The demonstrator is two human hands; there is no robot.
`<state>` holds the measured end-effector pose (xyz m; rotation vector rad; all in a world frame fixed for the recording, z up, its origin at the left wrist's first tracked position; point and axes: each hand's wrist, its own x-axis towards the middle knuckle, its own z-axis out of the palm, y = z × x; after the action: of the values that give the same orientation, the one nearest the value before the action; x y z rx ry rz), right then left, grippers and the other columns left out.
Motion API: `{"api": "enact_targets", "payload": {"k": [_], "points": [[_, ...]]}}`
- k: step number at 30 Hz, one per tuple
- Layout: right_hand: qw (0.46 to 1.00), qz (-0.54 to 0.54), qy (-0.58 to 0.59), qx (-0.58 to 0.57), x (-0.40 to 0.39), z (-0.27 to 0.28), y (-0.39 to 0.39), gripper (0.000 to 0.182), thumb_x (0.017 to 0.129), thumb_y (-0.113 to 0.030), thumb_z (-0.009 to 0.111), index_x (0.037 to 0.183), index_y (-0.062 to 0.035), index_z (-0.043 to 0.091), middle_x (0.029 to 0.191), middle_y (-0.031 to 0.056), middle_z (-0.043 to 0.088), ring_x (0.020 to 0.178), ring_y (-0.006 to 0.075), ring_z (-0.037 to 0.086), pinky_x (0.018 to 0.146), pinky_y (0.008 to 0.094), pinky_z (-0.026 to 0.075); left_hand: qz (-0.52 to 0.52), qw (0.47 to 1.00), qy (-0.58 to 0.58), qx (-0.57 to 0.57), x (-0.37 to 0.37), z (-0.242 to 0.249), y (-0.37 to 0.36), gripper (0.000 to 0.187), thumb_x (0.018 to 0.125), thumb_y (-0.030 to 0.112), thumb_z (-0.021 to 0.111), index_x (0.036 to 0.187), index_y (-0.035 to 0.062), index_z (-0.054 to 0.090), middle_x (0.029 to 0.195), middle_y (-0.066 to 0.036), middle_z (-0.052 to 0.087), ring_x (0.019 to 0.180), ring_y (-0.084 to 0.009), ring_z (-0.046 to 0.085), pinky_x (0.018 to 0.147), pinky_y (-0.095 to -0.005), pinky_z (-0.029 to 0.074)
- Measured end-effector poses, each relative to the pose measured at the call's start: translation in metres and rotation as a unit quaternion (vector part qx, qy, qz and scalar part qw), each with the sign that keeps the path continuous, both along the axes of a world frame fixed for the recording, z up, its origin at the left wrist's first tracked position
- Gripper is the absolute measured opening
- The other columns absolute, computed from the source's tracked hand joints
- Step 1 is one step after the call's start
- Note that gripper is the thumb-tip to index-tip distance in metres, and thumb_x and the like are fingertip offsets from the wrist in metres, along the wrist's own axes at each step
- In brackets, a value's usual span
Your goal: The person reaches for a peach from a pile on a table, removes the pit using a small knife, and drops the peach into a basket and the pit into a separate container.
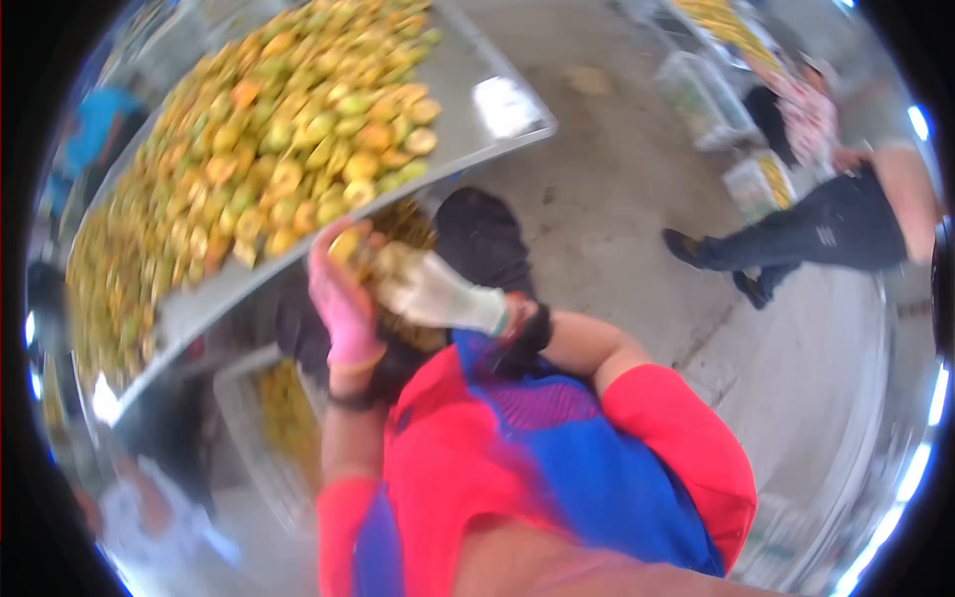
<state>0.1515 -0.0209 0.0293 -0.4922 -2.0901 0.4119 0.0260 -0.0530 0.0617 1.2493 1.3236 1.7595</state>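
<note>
My left hand [340, 303], in a pink glove, is closed round a yellow halved fruit [346, 245] just off the near edge of the metal table. Close beside it is my right hand [428, 291], in a white glove, its fingers curled in toward the left hand. Blur hides what the right fingers hold. Under both hands, between my knees, brownish-yellow pieces [410, 225] show in part. A wide heap of yellow, green and orange halved fruit [298, 129] covers much of the metal table [468, 129] in front of me.
A white object [505, 107] lies at the table's right corner. Below the table's edge, a pale crate [239, 388] holds yellow fruit. Other people sit around: one in dark trousers [826, 229] at right, one in blue [95, 129] at left. Tubs [706, 99] stand at upper right.
</note>
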Motion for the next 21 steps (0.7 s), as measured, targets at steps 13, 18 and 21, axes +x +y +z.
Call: {"api": "enact_targets", "payload": {"k": [13,18,21], "points": [[0.87,0.101,0.051,-0.479,0.005,0.017,-0.008,0.016,0.093,-0.01,0.064,0.098,0.0007,0.053,0.074,0.0108,0.06,0.063,0.0157,0.057,0.057,0.0362,0.048,-0.056,0.992,-0.104,0.042,-0.003,-0.011,0.001,0.071,0.102,0.064,0.035,0.124,-0.0008,0.055,0.11,-0.012,0.064,0.093,-0.0213,0.065,0.087,-0.0346,0.053],[0.844,0.098,0.051,-0.525,0.005,0.017,-0.009,0.018,0.093,-0.009,0.063,0.101,0.0016,0.052,0.071,0.0128,0.06,0.062,0.0181,0.059,0.059,0.0371,0.049,-0.051,0.994,-0.077,0.066,0.002,-0.014,0.002,0.071,0.102,0.064,0.035,0.123,-0.0008,0.055,0.109,-0.011,0.063,0.091,-0.0194,0.063,0.085,-0.0338,0.053],[0.865,0.093,0.016,-0.493,0.006,0.015,-0.009,0.017,0.094,-0.01,0.061,0.101,0.0017,0.052,0.073,0.0146,0.061,0.063,0.0198,0.06,0.059,0.0375,0.049,-0.062,0.993,-0.082,0.064,-0.003,-0.018,0.004,0.07,0.102,0.064,0.035,0.121,-0.0009,0.056,0.107,-0.011,0.063,0.089,-0.0186,0.063,0.082,-0.0328,0.053]]}}
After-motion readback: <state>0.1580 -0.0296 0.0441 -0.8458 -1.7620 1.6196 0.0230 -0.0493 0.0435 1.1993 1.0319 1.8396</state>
